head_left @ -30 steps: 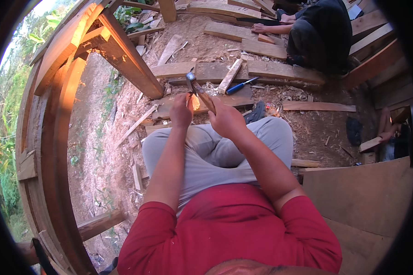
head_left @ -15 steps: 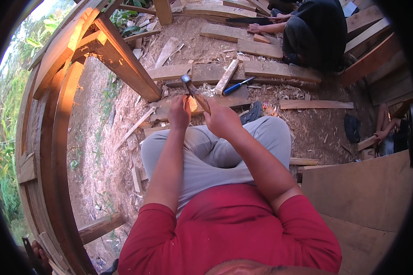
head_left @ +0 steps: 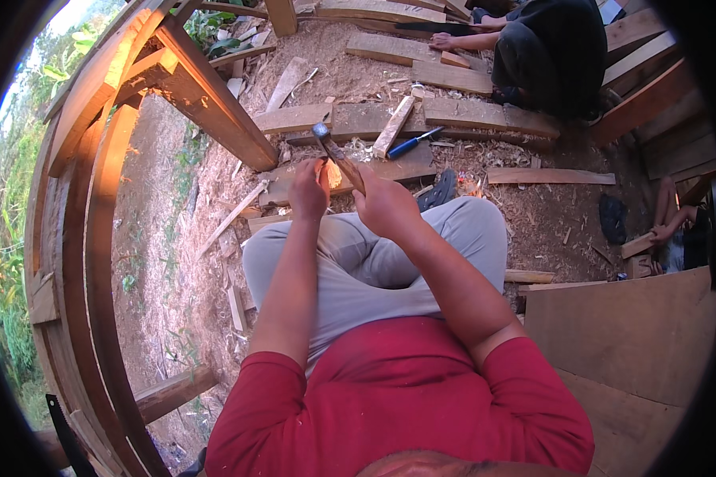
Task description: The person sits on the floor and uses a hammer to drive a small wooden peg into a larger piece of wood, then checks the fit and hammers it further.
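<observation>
Above the knees, right hand (head_left: 386, 208) clenched on hammer (head_left: 336, 153), raised higher, left hand (head_left: 309, 189) pinching wood piece (head_left: 333, 174).

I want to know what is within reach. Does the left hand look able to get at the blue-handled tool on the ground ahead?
Probably not right away: the left hand grips a small wood piece, and the blue-handled tool lies beyond the knees, past the hammer.
</observation>
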Available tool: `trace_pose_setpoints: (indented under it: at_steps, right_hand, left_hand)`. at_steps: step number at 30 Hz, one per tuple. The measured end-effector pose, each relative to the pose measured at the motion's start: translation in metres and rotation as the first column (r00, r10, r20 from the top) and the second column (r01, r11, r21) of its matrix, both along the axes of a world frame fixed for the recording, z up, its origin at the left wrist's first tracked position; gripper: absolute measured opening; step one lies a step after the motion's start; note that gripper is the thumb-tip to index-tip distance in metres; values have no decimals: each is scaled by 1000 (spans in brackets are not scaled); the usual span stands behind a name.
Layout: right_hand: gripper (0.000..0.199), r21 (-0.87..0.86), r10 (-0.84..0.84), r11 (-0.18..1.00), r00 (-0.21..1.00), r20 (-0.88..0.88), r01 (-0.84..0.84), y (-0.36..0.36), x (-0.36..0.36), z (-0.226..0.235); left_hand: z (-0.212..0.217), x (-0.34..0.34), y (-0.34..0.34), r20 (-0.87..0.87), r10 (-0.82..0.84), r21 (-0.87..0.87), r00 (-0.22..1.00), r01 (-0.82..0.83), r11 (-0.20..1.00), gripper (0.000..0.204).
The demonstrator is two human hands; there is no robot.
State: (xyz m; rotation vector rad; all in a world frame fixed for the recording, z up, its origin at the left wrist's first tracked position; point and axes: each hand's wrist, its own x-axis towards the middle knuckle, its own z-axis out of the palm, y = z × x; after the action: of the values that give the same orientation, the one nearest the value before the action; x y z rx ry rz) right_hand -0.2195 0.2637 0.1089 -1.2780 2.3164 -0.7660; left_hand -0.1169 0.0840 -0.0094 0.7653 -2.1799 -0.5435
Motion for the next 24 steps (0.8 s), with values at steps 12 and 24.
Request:
trace_pose_setpoints:
  at_steps: [12,24]
  right_hand:
    - [48,7,-3,1000,1000,26,3,-2,0,12]
    - [51,62,-13,998,999,38,10,0,-5,11]
  left_hand:
    - [13,-6,-6,-85,-54,2,995,55,999,15]
    - [13,-13,-5,-89,-86,9,992,87,996,11]
